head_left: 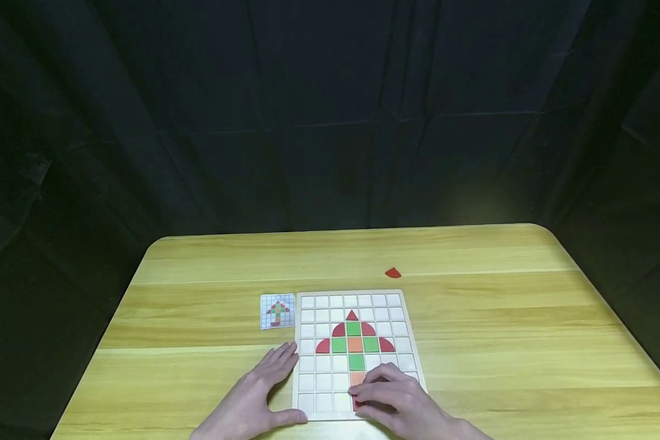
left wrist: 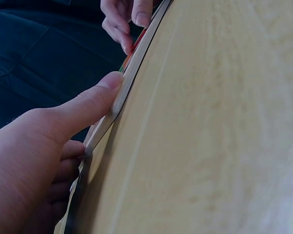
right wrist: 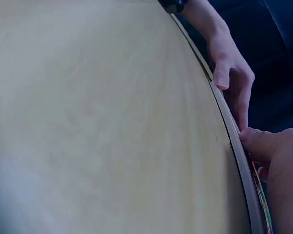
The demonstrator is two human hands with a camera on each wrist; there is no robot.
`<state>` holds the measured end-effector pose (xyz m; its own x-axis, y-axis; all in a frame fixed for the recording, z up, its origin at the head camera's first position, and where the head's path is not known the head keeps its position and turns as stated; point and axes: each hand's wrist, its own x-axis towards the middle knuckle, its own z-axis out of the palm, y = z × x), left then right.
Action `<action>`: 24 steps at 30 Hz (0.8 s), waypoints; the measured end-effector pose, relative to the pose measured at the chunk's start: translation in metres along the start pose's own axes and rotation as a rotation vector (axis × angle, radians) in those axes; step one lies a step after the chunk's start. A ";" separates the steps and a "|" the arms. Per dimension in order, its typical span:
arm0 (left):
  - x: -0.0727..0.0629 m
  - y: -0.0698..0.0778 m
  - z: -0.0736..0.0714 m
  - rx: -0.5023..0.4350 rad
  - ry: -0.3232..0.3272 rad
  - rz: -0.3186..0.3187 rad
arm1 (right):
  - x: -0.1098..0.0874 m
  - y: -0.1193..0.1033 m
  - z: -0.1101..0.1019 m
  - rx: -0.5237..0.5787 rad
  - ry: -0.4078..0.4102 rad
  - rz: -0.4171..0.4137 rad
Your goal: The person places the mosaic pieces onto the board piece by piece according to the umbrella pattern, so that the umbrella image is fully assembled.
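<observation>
A white gridded wooden board holds red, green and orange flat pieces in an arrow-like pattern, with a red triangle at its top. My left hand rests along the board's left edge, fingers extended, thumb at the near left corner. Over the nearest row, my right hand pinches a red piece with curled fingers and thumb; most of that piece is hidden. Just beyond it lies an orange square, partly covered by the fingers. In the left wrist view, the right fingertips touch down on the board's surface.
A small printed card showing a similar coloured pattern lies left of the board. One loose red quarter-circle piece sits beyond the board. The wooden table ends at a dark curtain at the back and sides.
</observation>
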<state>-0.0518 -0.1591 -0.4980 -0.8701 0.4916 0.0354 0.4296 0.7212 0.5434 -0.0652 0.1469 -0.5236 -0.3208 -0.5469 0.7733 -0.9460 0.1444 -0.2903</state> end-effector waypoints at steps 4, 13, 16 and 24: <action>0.000 0.000 -0.001 -0.002 -0.010 -0.006 | 0.000 0.000 0.000 -0.002 0.001 0.001; 0.001 0.000 -0.002 -0.022 -0.044 -0.032 | 0.001 0.028 -0.026 -0.043 0.090 0.199; 0.001 -0.001 -0.002 -0.019 -0.044 -0.029 | 0.000 0.047 -0.043 -0.107 0.130 0.340; 0.000 -0.001 -0.001 -0.005 -0.032 -0.015 | -0.008 0.092 -0.074 -0.269 0.157 0.575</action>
<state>-0.0524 -0.1601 -0.4979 -0.8681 0.4963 0.0008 0.4157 0.7261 0.5477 -0.1528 0.2261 -0.5147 -0.7628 -0.1969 0.6159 -0.5938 0.5903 -0.5467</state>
